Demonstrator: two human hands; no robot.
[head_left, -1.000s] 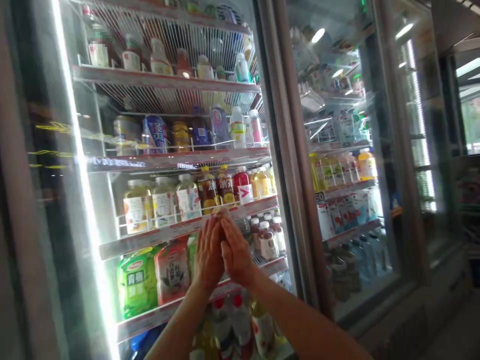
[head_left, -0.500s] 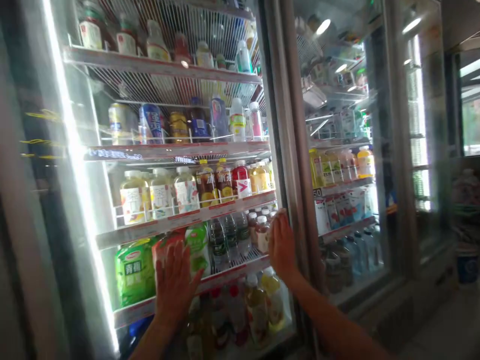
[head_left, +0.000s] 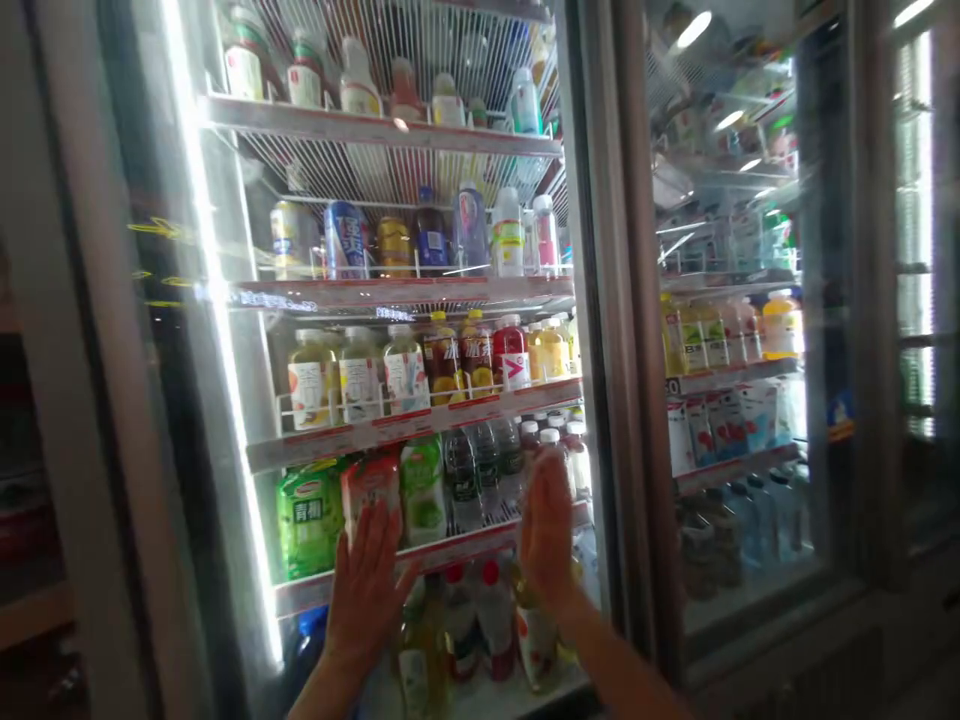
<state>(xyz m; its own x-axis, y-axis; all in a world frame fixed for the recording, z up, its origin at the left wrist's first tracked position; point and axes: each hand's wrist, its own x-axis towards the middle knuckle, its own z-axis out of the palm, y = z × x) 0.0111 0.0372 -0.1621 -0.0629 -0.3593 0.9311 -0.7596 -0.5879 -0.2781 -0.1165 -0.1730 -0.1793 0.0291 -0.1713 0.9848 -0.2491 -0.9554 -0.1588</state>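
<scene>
I face a lit drinks cooler with a glass door (head_left: 225, 560). My left hand (head_left: 367, 590) is raised with its fingers stretched out, in front of the shelf of green and red juice cartons (head_left: 367, 485). My right hand (head_left: 546, 530) is also flat and open, held edge-on in front of small bottles (head_left: 555, 450) near the door's right frame (head_left: 600, 300). Neither hand holds anything. Whether the palms touch the glass I cannot tell.
Wire shelves (head_left: 420, 415) carry rows of bottles and cans. A bright light strip (head_left: 217, 330) runs down the left side. A second cooler door (head_left: 735, 330) with more drinks stands to the right.
My hands were pressed together in front of the middle shelf, then parted and dropped lower. In the last half second the view shifted left; the hands stay spread apart.
</scene>
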